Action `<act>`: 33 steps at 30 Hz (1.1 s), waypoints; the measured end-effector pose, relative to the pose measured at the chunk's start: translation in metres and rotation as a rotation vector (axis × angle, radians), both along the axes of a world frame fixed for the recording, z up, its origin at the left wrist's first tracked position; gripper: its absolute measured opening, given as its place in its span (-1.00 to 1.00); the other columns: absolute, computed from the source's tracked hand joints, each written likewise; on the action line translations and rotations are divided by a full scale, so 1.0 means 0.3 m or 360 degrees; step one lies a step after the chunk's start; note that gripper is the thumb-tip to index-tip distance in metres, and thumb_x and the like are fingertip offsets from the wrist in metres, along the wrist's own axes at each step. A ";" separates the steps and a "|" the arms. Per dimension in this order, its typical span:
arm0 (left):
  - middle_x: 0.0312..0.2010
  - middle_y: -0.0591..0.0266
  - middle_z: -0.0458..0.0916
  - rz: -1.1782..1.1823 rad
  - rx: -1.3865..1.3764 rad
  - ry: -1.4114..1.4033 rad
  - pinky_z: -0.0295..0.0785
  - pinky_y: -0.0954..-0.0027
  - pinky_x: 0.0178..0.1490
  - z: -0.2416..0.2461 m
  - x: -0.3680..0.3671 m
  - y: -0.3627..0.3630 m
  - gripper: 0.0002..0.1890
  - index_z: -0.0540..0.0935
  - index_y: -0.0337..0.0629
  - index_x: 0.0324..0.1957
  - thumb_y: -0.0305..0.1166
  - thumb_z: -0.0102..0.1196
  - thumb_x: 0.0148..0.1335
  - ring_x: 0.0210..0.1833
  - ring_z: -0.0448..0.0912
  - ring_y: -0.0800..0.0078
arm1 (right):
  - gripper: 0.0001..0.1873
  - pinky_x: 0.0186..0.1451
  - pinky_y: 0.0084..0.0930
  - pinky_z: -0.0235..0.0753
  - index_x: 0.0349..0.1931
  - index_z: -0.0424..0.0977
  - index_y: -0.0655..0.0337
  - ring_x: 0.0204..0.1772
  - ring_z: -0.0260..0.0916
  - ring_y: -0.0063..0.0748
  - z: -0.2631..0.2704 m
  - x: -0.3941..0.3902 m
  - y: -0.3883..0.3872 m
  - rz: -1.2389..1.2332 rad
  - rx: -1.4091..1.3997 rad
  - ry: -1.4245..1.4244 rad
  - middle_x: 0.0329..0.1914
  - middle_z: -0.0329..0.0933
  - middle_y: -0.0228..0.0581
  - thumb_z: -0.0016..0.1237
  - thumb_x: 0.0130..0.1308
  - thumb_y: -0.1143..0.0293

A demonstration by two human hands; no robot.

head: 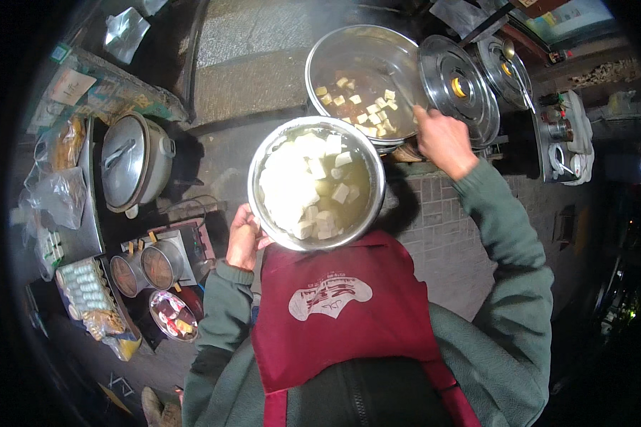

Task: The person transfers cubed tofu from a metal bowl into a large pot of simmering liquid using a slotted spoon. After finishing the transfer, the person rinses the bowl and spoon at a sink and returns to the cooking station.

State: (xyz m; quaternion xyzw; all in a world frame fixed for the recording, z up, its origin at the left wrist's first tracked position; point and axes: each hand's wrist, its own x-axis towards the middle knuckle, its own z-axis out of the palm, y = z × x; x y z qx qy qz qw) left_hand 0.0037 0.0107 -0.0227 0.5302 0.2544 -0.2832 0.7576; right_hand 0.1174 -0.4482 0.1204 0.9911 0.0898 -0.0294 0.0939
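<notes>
My left hand [245, 237] grips the rim of a round metal basin [375, 216] in front of my apron. Pale cubes that look like tofu [342, 192] lie in cloudy liquid in it; glare whitens its left part. Beyond it, on the right, is a large metal pot [311, 58] with similar cubes [374, 109] in brownish liquid. My right hand [444, 140] is closed around the handle of a metal utensil [400, 88] that reaches into this pot. The utensil's lower end cannot be made out.
Two metal lids with yellow knobs [432, 64] [499, 58] lean right of the pot, a ladle [524, 91] on the farther one. A tray with jars [539, 139] stands at far right. On the left are a lidded cooker [157, 160], metal canisters [163, 264], and a tray of eggs [88, 283].
</notes>
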 end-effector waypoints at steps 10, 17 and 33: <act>-0.12 0.24 0.69 0.0014 -0.0040 0.0003 0.65 0.51 -0.31 0.023 0.002 -0.005 -0.77 0.51 -0.06 0.15 -0.49 -0.25 0.72 -0.24 0.66 0.55 | -0.45 -0.30 -0.10 0.65 0.43 0.57 0.11 -0.36 0.64 0.03 0.328 -0.484 0.071 0.0126 0.0857 0.0215 -0.32 0.58 -0.11 0.19 0.41 0.43; -0.16 0.26 0.67 0.0015 -0.0032 0.0001 0.55 0.53 -0.39 0.039 0.003 -0.013 -0.74 0.51 -0.06 0.14 -0.53 -0.28 0.69 -0.29 0.62 0.56 | -0.35 -0.44 -0.10 0.55 0.50 0.48 0.06 -0.49 0.55 0.01 0.129 -0.534 0.165 0.0196 0.0424 0.0228 -0.30 0.46 -0.14 0.19 0.36 0.46; -0.04 0.28 0.74 0.0031 0.0075 0.0061 0.80 0.41 -0.16 0.047 0.009 -0.015 -0.72 0.54 0.02 0.17 -0.54 -0.23 0.67 -0.16 0.75 0.54 | -0.48 -0.39 -0.53 0.46 0.56 0.38 0.33 -0.48 0.45 -0.59 0.022 -0.426 0.181 -0.0724 0.2133 0.1477 -0.32 0.60 -0.29 -0.07 0.66 0.45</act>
